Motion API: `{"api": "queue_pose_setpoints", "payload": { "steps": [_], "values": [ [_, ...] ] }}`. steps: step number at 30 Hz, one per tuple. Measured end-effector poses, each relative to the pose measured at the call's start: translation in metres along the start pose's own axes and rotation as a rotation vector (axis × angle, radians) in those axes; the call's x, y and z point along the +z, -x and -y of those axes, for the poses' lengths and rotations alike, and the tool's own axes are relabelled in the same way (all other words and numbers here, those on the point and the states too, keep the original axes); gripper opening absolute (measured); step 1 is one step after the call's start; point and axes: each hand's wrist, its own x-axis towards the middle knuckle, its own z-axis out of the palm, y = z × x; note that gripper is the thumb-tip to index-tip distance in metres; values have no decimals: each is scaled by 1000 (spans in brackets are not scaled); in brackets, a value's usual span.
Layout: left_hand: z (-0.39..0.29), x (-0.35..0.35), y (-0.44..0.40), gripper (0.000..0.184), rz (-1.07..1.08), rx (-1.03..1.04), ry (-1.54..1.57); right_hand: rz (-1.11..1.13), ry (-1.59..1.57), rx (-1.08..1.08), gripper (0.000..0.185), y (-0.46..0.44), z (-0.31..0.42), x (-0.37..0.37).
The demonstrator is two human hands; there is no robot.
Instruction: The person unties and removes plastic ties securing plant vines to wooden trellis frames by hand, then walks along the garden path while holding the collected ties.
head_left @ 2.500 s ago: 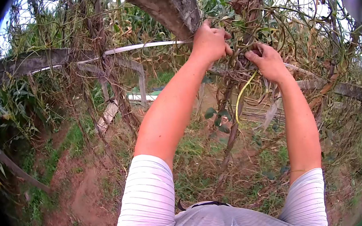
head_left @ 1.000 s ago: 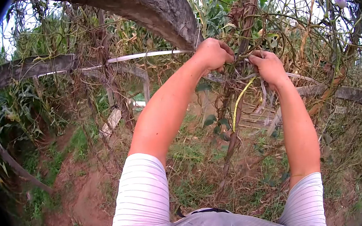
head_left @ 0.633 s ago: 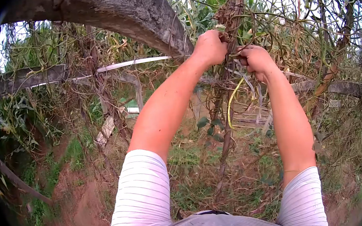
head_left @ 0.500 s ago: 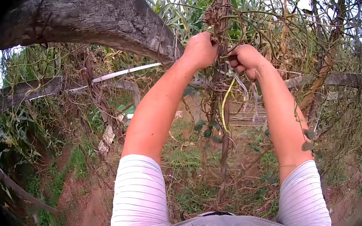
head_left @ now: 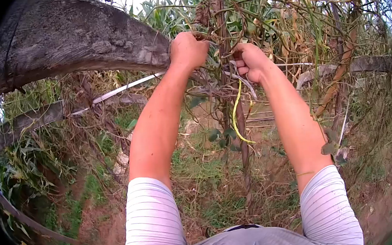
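Note:
An upright pole (head_left: 219, 18) wrapped in dry vines stands between my two hands. My left hand (head_left: 189, 50) is closed, knuckles up, against the vines on the pole's left side; whatever its fingers hold is hidden. On the right, my right hand (head_left: 251, 63) has its fingers curled and its thumb and forefinger pinched beside the pole. What lies in that pinch is too small to make out. A pale plastic strip (head_left: 245, 83) hangs close to the right fingertips. Below it, a long yellow-green pod or stem (head_left: 236, 118) dangles along the pole.
A thick weathered beam (head_left: 85, 38) arches in from the upper left, beside my left hand. Behind it runs a white strip (head_left: 126, 87). Tangled vines (head_left: 310, 17) fill the upper right, with maize plants (head_left: 160, 17) farther back. Grass and bare soil (head_left: 103, 225) lie below.
The view has shifted, so the pole and hands sit farther left. My left hand has moved left, away from the pole, and the gap between the hands is wider. Both remain closed.

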Motion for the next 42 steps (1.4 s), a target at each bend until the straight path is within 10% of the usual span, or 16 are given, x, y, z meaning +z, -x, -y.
{"api": "queue_pose_setpoints", "payload": {
  "steps": [7, 14, 34, 42],
  "values": [
    [-7, -8, 4, 9, 102, -370, 1094, -127, -45, -69, 15, 11, -6, 13],
    [-14, -15, 13, 29, -16, 16, -173, 29, -27, -14, 19, -8, -7, -14],
    [14, 4, 6, 50, 68, -46, -113, -89, -218, -226, 27, 83, -28, -8],
    [2, -9, 18, 37, 147, -174, 542, -156, -222, -406, 35, 158, -41, -26]
  ]
}}
